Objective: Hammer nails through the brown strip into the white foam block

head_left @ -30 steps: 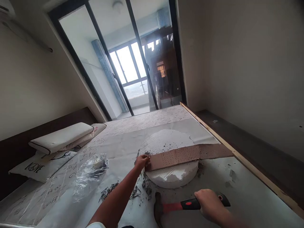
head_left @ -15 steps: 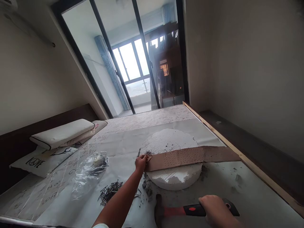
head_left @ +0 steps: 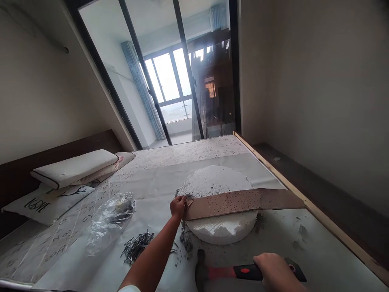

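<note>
A long brown board (head_left: 243, 201) dotted with small holes lies across a round white foam disc (head_left: 217, 182) on a sheet-covered surface. My left hand (head_left: 178, 206) pinches the board's left end, fingers closed on it. My right hand (head_left: 275, 271) grips the red-and-black handle of a hammer (head_left: 231, 272) low at the front, its dark head pointing left and resting near the sheet. Grey crumbs lie on the disc and beside its left rim.
A pile of loose nails (head_left: 136, 246) lies left of my forearm, beside a crumpled clear plastic bag (head_left: 111, 219). Pillows (head_left: 73, 166) are stacked at the far left. A wooden strip (head_left: 306, 202) edges the surface on the right. Glass sliding doors (head_left: 170, 77) stand behind.
The view has shifted slightly. My right hand with the hammer has sunk a little lower and nearer the bottom edge. My left hand stays on the board's end.
</note>
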`<state>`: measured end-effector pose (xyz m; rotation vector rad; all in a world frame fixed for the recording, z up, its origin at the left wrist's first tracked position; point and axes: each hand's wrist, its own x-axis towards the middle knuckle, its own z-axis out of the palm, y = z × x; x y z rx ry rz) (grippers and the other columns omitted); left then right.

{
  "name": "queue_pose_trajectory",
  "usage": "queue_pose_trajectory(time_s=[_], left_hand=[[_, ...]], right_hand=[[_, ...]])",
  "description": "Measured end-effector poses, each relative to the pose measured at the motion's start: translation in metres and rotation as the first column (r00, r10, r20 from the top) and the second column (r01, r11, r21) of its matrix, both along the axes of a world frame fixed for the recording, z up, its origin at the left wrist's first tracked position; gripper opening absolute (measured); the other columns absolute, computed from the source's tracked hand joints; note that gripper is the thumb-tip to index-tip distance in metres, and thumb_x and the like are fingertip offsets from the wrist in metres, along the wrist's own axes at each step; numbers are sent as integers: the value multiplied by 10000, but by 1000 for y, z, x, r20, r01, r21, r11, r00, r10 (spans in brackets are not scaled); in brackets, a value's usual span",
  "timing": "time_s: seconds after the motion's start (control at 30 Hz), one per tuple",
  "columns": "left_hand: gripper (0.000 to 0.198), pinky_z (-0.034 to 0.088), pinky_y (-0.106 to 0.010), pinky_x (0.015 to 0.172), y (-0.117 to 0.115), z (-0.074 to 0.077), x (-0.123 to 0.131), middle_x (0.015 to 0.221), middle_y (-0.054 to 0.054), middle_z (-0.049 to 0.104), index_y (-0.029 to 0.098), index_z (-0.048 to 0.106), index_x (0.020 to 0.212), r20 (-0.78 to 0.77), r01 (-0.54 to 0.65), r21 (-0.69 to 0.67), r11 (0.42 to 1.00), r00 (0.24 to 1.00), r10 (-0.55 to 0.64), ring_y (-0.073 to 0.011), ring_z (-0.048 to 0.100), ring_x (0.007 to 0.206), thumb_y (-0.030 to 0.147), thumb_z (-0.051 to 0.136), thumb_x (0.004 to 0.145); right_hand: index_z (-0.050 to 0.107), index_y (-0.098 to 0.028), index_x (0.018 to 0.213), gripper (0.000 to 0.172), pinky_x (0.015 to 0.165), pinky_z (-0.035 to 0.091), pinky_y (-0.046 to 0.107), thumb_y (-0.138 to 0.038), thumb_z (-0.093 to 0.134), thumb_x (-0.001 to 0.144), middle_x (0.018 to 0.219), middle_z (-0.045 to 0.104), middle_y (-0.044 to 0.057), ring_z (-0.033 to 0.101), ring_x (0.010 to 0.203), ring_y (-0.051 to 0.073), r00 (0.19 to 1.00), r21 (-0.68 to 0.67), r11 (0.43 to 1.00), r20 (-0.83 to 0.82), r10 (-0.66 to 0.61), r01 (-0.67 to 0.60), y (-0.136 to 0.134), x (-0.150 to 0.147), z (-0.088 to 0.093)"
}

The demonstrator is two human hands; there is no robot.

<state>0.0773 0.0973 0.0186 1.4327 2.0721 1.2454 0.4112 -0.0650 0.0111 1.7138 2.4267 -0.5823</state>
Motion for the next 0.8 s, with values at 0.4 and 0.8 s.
queue_pose_trajectory(time_s=[0.4,0.8], left_hand=[[236,399,-254,622,-3,1,1,670,-30,685,190,641,694,-164,65,111,992,985,-46,-170,618,662,392,541,765],[217,449,-263,647,-13,-6,-3,723,-28,699,202,696,710,-133,197,162,967,975,-176,-168,621,723,340,546,782]], right_hand=[[727,-165,873,385,760,465,408,37,483,653,920,723,146,653,925,353,1000,-34,999,6,-8,8,1,-2,-4],[702,-182,893,358,717,466,359,-2,534,635,906,722,132,667,881,323,997,-6,998,43,58,-58,0,2,-27]])
